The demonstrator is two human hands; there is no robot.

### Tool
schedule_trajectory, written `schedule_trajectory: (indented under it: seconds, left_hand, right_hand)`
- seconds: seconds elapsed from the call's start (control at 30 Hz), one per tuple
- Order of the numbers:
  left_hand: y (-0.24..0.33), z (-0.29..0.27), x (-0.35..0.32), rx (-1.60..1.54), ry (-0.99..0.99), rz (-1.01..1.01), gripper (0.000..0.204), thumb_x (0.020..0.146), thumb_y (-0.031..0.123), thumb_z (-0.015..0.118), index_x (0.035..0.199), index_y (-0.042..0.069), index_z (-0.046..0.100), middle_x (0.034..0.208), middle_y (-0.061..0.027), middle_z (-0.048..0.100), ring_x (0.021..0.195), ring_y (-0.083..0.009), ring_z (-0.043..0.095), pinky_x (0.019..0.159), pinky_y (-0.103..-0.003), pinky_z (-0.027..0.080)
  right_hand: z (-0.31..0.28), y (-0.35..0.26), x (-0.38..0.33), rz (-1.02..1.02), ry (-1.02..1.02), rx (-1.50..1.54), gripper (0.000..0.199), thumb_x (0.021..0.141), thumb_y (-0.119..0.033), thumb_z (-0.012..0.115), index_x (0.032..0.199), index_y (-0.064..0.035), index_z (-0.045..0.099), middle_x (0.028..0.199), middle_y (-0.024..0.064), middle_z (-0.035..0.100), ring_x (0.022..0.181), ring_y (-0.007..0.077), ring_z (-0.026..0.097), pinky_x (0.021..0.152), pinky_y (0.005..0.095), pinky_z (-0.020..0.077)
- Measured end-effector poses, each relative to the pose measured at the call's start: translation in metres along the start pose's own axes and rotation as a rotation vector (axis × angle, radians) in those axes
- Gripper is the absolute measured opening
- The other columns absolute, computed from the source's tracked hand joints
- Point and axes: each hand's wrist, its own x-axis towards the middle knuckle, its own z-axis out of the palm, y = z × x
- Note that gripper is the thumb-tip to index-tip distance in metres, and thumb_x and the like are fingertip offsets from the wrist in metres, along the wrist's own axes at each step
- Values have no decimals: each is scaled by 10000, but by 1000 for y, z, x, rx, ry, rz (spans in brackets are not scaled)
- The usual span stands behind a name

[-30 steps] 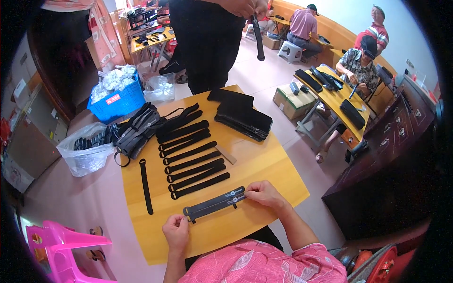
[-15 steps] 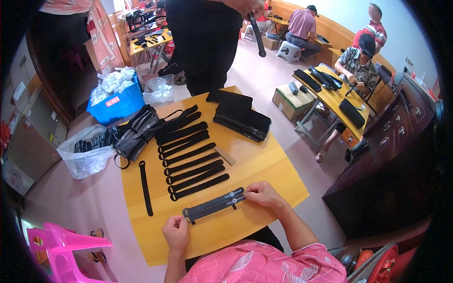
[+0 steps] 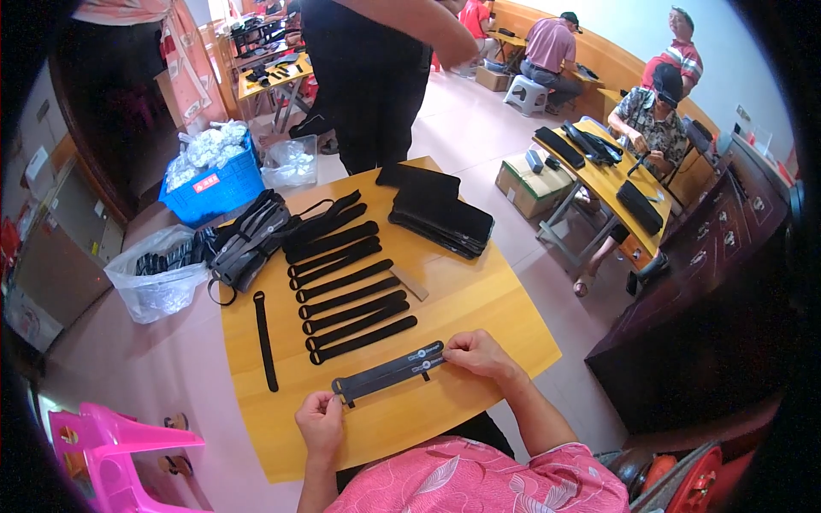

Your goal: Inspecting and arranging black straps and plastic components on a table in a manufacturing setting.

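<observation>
A pair of grey straps [image 3: 386, 374], side by side with pale printing near the right end, lies stretched low over the near part of the yellow table. My left hand [image 3: 321, 421] pinches their ring end. At the other end, my right hand [image 3: 475, 352] has thumb and fingers closed on the tips. Two small dark tabs stick out below the straps. Beyond them several black straps [image 3: 363, 329] with ring ends lie in a slanting column. One more black strap [image 3: 266, 342] lies apart at the left.
A bundle of grey straps [image 3: 250, 244] sits at the table's far left, and stacked black pieces [image 3: 440, 224] at the far right. A brown strip [image 3: 409, 282] lies between. Left stand a clear bag [image 3: 162, 295], a blue crate [image 3: 209, 195] and a pink chair [image 3: 111, 445]. A person stands beyond the table.
My hands and the grey straps have barely moved. The standing person's arm has swung to the right, and the black strap in that person's hand is out of sight.
</observation>
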Motion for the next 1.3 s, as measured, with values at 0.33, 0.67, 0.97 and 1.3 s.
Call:
schedule_trajectory:
  seconds: [0.33,0.67,0.97,1.3]
  left_hand:
    - [9,1,-3,-14,-14,-32,40,855,3,628,821,-15,615,654,27,558,539,-37,492,478,-197,387]
    - [2,1,-2,-12,-8,-35,36,849,3,630,819,-16,624,671,34,559,571,-34,488,500,-194,380]
    - [6,2,-3,35,8,-2,56,849,-3,620,793,-6,621,667,42,548,572,-33,480,510,-195,379]
    - [8,1,-2,32,-11,36,52,847,-2,633,797,-9,621,664,42,547,572,-31,480,502,-199,375]
  right_hand:
    - [-1,8,2,-42,3,-36,204,837,-216,659,826,-15,691,653,-1,618,604,76,537,551,260,446]
    - [0,11,1,-13,-11,37,184,842,-205,652,830,-28,701,646,-20,599,589,62,524,531,245,431]
    - [-2,8,2,-46,-15,-12,196,833,-209,647,835,-21,701,655,1,613,620,80,542,563,263,449]
    - [-1,6,1,-40,-7,-19,191,823,-202,652,827,-17,698,668,17,636,630,92,560,588,272,465]
